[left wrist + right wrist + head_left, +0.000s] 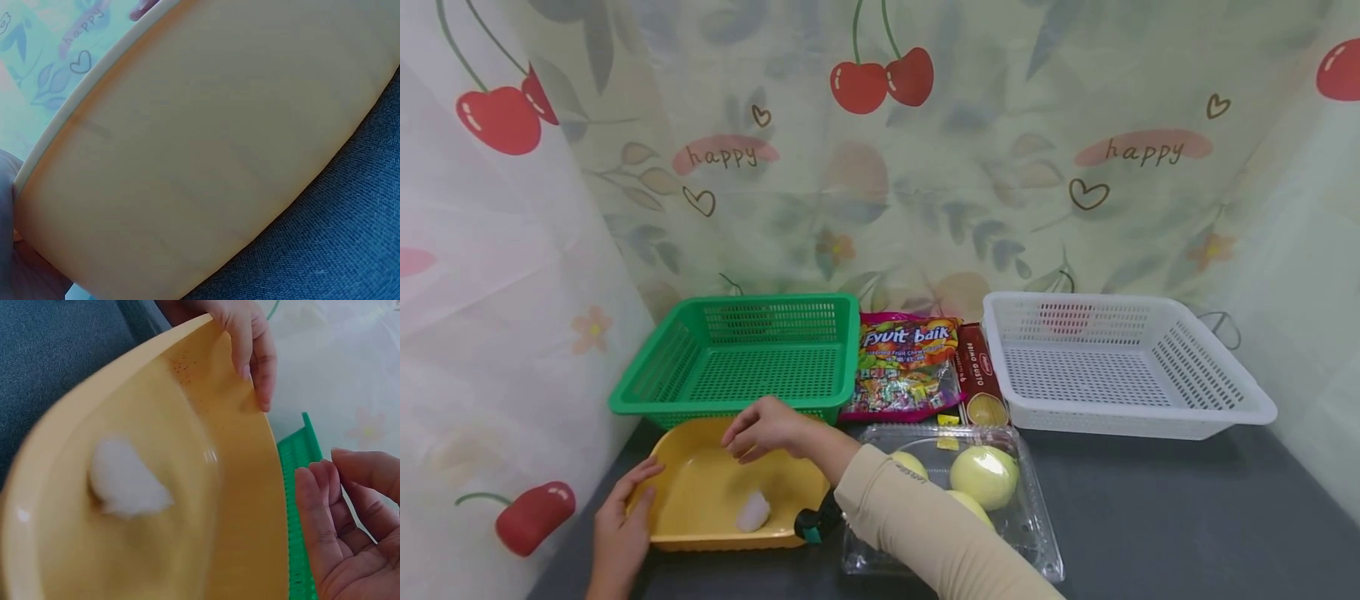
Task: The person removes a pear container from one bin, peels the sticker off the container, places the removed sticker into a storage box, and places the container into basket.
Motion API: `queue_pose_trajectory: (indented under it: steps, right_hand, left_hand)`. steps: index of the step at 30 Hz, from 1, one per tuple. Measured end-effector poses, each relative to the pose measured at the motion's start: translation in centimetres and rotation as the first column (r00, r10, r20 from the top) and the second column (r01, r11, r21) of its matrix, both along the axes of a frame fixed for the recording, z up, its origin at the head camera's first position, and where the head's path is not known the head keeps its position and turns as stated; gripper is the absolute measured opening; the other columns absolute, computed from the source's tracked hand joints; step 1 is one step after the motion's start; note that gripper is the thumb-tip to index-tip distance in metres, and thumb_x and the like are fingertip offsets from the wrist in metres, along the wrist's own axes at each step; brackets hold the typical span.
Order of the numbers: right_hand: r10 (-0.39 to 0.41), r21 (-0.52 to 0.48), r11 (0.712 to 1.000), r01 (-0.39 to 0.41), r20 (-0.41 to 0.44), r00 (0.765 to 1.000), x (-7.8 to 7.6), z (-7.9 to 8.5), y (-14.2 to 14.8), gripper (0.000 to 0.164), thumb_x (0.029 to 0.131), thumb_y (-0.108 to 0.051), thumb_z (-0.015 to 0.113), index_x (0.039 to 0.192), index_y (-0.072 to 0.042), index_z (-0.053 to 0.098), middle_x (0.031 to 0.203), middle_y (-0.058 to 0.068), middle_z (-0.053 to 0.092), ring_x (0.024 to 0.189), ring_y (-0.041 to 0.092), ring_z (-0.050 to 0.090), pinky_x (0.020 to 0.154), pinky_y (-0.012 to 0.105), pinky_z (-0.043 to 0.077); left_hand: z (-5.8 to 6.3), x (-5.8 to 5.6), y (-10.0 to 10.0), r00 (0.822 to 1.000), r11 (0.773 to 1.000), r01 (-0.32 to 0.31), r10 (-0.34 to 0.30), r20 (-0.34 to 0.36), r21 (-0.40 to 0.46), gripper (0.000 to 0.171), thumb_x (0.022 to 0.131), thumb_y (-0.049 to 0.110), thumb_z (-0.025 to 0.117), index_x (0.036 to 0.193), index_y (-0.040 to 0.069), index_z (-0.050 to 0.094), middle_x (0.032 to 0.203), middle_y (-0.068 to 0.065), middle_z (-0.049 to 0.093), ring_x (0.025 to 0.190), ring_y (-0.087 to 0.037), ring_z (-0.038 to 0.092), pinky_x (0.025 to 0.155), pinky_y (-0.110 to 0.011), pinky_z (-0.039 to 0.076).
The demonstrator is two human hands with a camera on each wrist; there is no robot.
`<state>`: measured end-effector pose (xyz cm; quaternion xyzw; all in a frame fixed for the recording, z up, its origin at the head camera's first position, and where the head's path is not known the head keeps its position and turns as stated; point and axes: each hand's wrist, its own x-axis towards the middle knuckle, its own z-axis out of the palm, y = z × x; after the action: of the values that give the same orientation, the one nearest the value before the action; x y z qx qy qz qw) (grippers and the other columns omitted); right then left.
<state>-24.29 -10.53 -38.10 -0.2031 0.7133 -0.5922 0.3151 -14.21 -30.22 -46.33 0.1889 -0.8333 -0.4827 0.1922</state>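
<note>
While that small white lump [753,511] is sitting inside the yellow tray [700,483], toward its near side (can't tell what it is, tbh), your left hand [625,521] is gripping the tray's left rim, thumb and fingers pinching the wall. Your right hand [767,429] is hovering by the far edge, fingers loosely bent with the tips close to the thumb, nothing showing between them. My read is that you're dealing with what's in the tray, steadying it on one side while the other hand is hanging free, so the next move is probably calling for bringing those right fingers down, parting them a bit and pinching the lump. Farther out, the green basket [692,407] is standing just behind, the clear container [1037,525] is holding pale yellow round things [985,477] on the right, and the candy bag [906,367] is lying between the green and white baskets [1142,421].
</note>
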Motion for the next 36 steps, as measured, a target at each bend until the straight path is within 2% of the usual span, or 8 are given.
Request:
queue_pose_trajectory:
  steps: [8, 15, 22, 29, 36]
  right_hand:
    - [-0.022, -0.013, 1.000, 0.022, 0.022, 1.000, -0.7, 0.1, 1.1, 0.014, 0.084, 0.001, 0.063, 0.096, 0.007, 0.068, 0.091, 0.010, 0.068, 0.076, 0.015, 0.064, 0.082, 0.042, 0.055]
    - [-0.026, -0.020, 0.999, 0.026, 0.007, 1.000, -1.2, 0.1, 2.0, 0.014, 0.084, 0.000, 0.064, 0.096, 0.006, 0.068, 0.090, 0.010, 0.069, 0.075, 0.014, 0.065, 0.083, 0.042, 0.055]
    - [-0.030, -0.030, 0.999, 0.030, 0.005, 1.000, -1.5, 0.7, 3.0, 0.015, 0.085, 0.000, 0.064, 0.098, 0.005, 0.068, 0.091, 0.008, 0.068, 0.074, 0.012, 0.063, 0.082, 0.040, 0.055]
    - [-0.028, -0.040, 0.999, 0.028, 0.008, 1.000, -1.8, 1.3, 3.9, 0.016, 0.085, 0.000, 0.063, 0.099, 0.005, 0.067, 0.093, 0.009, 0.069, 0.075, 0.013, 0.064, 0.080, 0.037, 0.056]
    - [-0.024, -0.042, 0.999, 0.023, -0.006, 1.000, -2.0, 2.2, 5.3, 0.018, 0.085, -0.002, 0.063, 0.102, 0.004, 0.068, 0.097, 0.011, 0.070, 0.085, 0.023, 0.068, 0.075, 0.032, 0.057]
  left_hand:
    - [0.2, 0.1, 0.1, 1.000, 1.000, 0.006, -0.006, 0.015, -0.002, 0.032, 0.100, 0.014, 0.037, 0.124, 0.004, 0.056, 0.138, -0.012, 0.048, 0.132, -0.016, 0.039, 0.091, 0.006, 0.027]
    - [0.2, 0.1, 0.2, 1.000, 1.000, -0.005, 0.005, -0.010, 0.004, 0.030, 0.099, 0.012, 0.040, 0.122, 0.005, 0.058, 0.137, -0.008, 0.051, 0.128, -0.005, 0.040, 0.090, 0.005, 0.028]
    - [0.0, 0.0, 0.1, 1.000, 1.000, 0.000, 0.000, -0.001, 0.004, 0.031, 0.099, 0.014, 0.039, 0.123, 0.005, 0.057, 0.138, -0.007, 0.050, 0.129, -0.006, 0.039, 0.091, 0.005, 0.028]
    - [0.0, 0.0, -0.1, 1.000, 1.000, -0.008, 0.008, -0.007, -0.007, 0.031, 0.099, 0.018, 0.043, 0.123, 0.006, 0.057, 0.136, -0.004, 0.052, 0.124, 0.002, 0.041, 0.089, 0.005, 0.028]
    - [0.5, 0.1, 0.1, 1.000, 1.000, -0.026, 0.026, -0.002, 0.000, 0.034, 0.098, 0.026, 0.045, 0.123, 0.007, 0.057, 0.130, 0.002, 0.055, 0.117, 0.009, 0.043, 0.088, 0.004, 0.032]
